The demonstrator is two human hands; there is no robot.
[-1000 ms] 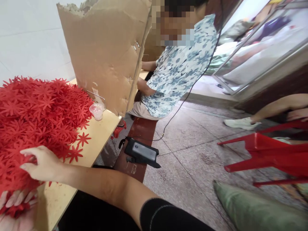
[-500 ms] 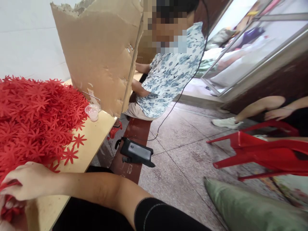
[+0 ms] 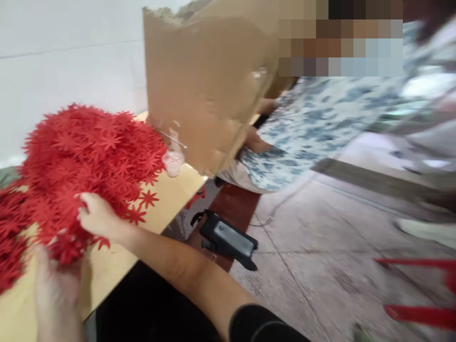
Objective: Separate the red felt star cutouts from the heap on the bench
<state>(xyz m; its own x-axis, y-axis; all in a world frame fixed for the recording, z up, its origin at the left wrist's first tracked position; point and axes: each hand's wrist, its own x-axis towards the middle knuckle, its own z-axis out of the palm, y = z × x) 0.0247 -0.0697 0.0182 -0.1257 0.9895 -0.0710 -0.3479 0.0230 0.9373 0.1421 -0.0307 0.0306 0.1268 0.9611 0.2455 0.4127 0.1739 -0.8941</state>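
Low at the left, my left hand [image 3: 59,280] is turned palm up and wrapped round a bunch of red flower cutouts [image 3: 67,249]. Just above it, my right hand [image 3: 99,216] has its thumb and forefinger bent together against the large pile of red flower cutouts [image 3: 89,142]. Blur hides what is between those fingertips. The pile rests on a pale wooden table [image 3: 181,187], and a few single cutouts lie loose at its right edge. Another heap of red cutouts [image 3: 9,237] lies at the far left.
A clear plastic cup [image 3: 173,164] stands beside the pile, in front of an upright cardboard sheet [image 3: 203,95]. Behind it sits a person in a flowered shirt [image 3: 320,128]. A black device [image 3: 228,237] lies on a brown bench [image 3: 235,209]. Red stool legs [image 3: 420,316] show at the right.
The view has swung left, so things sit further right. My right hand has lifted off the left hand to the pile. The bunch in my left hand now shows more fully.
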